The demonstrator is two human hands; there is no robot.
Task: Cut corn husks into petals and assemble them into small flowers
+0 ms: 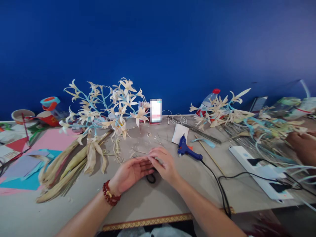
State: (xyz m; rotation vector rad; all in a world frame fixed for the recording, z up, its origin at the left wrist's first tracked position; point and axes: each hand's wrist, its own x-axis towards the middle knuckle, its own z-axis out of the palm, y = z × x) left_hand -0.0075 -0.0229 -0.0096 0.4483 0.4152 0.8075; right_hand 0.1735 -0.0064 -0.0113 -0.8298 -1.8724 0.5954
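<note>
My left hand (134, 171) is turned palm up above the table, its fingers stretched out and nothing visible on the palm. Closed over its fingertips is my right hand (164, 165), thumb and fingers bent together; whatever they may pinch is hidden. Just below the hands lies a small black loop (151, 178). Dried corn husks (71, 164) are spread to the left of my left hand. Right of my right hand, a blue glue gun (189, 149) rests partly on a white card (179, 132).
Pale husk flowers on blue stems (108, 105) stand behind. More flowers (219, 112) lean by a bottle (209, 98). Coloured paper (24, 179) lies left. A white power strip (259, 174) with black cords sits right, near another person's hand (301, 144). A phone (156, 111) stands against the wall.
</note>
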